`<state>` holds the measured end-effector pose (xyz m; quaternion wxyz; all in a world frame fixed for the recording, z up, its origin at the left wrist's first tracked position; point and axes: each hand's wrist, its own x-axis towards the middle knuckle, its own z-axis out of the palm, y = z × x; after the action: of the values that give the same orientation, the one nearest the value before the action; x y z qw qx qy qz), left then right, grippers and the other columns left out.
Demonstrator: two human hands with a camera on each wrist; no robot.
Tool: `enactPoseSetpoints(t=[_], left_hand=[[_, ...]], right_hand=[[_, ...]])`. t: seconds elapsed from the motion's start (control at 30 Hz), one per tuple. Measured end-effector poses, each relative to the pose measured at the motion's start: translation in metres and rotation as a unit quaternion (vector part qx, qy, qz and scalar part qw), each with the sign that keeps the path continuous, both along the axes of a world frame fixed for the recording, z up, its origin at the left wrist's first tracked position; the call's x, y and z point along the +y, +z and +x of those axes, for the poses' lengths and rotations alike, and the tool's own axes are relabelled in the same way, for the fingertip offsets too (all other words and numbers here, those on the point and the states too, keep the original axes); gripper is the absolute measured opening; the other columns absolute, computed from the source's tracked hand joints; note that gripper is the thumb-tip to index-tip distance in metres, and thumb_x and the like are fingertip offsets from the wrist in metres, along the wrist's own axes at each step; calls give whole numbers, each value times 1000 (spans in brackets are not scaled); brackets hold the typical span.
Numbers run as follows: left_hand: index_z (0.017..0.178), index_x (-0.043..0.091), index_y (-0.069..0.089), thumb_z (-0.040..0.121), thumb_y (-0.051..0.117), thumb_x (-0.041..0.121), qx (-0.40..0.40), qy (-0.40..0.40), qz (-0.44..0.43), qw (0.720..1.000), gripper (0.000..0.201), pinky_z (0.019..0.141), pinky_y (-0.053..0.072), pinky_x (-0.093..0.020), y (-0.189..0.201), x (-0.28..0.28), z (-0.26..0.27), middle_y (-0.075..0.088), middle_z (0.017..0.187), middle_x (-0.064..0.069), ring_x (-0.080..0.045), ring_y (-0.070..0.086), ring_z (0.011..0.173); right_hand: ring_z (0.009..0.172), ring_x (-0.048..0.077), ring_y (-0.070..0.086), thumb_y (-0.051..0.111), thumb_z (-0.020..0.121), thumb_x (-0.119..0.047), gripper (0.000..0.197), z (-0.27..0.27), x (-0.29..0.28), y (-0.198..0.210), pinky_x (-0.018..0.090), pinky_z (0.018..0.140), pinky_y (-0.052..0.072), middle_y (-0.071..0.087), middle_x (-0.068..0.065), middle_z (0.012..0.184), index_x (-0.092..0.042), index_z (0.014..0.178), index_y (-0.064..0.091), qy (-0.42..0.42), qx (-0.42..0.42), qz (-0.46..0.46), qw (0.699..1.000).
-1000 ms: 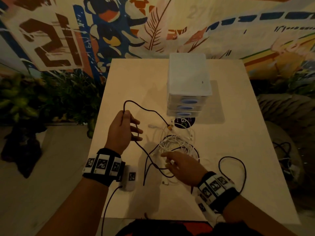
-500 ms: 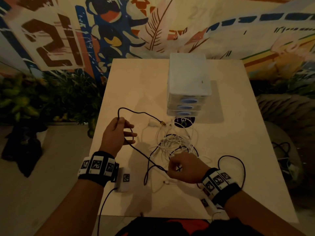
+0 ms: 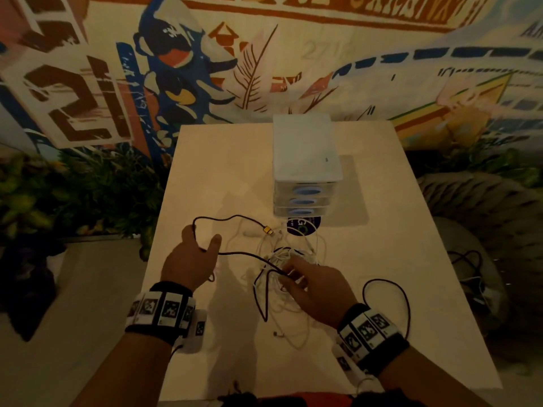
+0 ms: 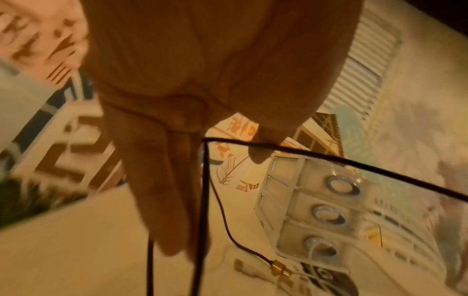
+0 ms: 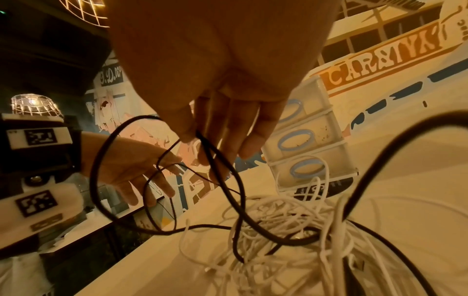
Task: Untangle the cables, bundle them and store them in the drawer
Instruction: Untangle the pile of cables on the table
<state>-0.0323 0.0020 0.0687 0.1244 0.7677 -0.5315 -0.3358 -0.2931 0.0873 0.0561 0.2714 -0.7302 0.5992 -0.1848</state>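
Note:
A black cable (image 3: 244,254) runs from a gold plug (image 3: 266,230) in a loop round my left hand (image 3: 199,245), then across to my right hand (image 3: 293,274). In the left wrist view the left hand's fingers (image 4: 162,196) are straight, and the black cable (image 4: 354,166) passes under the thumb. My right hand (image 5: 215,130) pinches the black cable (image 5: 238,200) between thumb and forefinger, just above a tangle of white cables (image 3: 293,255) on the table. The white three-drawer unit (image 3: 305,160) stands behind, all drawers closed.
The pale table (image 3: 223,171) ends close to my left hand, with plants below that edge. A dark round sticker (image 3: 302,226) lies in front of the drawers. Another loop of black cable (image 3: 405,301) curls by my right wrist. A painted wall stands behind.
My right hand closed on the black cable beside the white tangle. My left hand's fingers straightened, and the cable loop and gold plug shifted with it.

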Motion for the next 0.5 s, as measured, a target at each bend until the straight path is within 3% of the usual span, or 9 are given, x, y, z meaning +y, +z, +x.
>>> enactPoseSetpoints(t=[0.07, 0.13, 0.2, 0.23, 0.3, 0.37, 0.43, 0.5], left_hand=[[159, 20, -2, 91, 40, 73, -135, -26, -16, 990, 96, 78, 55, -43, 7, 2, 0, 69, 106, -18, -37, 67, 89], [158, 22, -14, 89, 43, 74, -165, -25, -71, 983, 104, 80, 54, -44, 22, 7, -5, 60, 121, -21, -39, 65, 93], [160, 25, -3, 87, 51, 73, -143, -38, -112, 983, 103, 85, 51, -46, 39, 12, -16, 44, 138, -20, -40, 59, 106], [159, 28, 8, 85, 53, 74, -129, -75, -128, 981, 98, 87, 50, -45, 45, 15, -23, 41, 138, -15, -36, 58, 110], [151, 36, 32, 83, 53, 78, -120, -216, -153, 957, 82, 87, 51, -37, 50, 22, -40, 44, 131, -3, -23, 55, 111], [140, 43, 48, 83, 50, 79, -158, -368, -154, 904, 68, 92, 47, -35, 43, 27, -54, 50, 125, 6, -17, 49, 115], [132, 46, 55, 89, 50, 68, -205, -433, -129, 868, 49, 95, 43, -39, 32, 26, -61, 56, 123, 10, -20, 47, 119], [130, 48, 58, 97, 48, 53, -219, -436, -114, 865, 34, 93, 42, -38, 23, 20, -60, 63, 116, 11, -20, 51, 114]], right_hand=[[68, 5, 61, 56, 96, -52, 16, 0, -2, 2, 21, 61, 46, 70, -16, 97, -37, 96, 60, -23, 10, -21, 999], [66, 2, 49, 62, 94, -46, 11, 2, -4, 3, 7, 59, 32, 69, -14, 93, -35, 92, 64, -39, 13, -28, 999], [72, 2, 48, 64, 93, -43, 9, 3, -7, 3, 5, 60, 29, 69, -12, 90, -34, 92, 67, -40, 15, -26, 999], [76, 4, 52, 63, 94, -42, 11, 3, -9, 3, 4, 60, 29, 69, -12, 91, -33, 95, 68, -35, 21, -20, 999], [82, 6, 59, 59, 97, -42, 15, 5, -12, 4, 7, 61, 28, 70, -11, 97, -33, 104, 68, -21, 36, 3, 999], [88, 12, 64, 57, 99, -42, 20, 7, -16, 5, 16, 64, 31, 71, -10, 103, -32, 112, 68, -8, 40, 20, 999], [89, 12, 65, 54, 100, -45, 25, 7, -18, 8, 21, 68, 35, 72, -10, 106, -33, 118, 66, 8, 44, 24, 999], [83, 10, 67, 53, 100, -48, 28, 4, -17, 11, 25, 68, 44, 72, -12, 107, -38, 125, 60, 12, 24, 28, 999]])
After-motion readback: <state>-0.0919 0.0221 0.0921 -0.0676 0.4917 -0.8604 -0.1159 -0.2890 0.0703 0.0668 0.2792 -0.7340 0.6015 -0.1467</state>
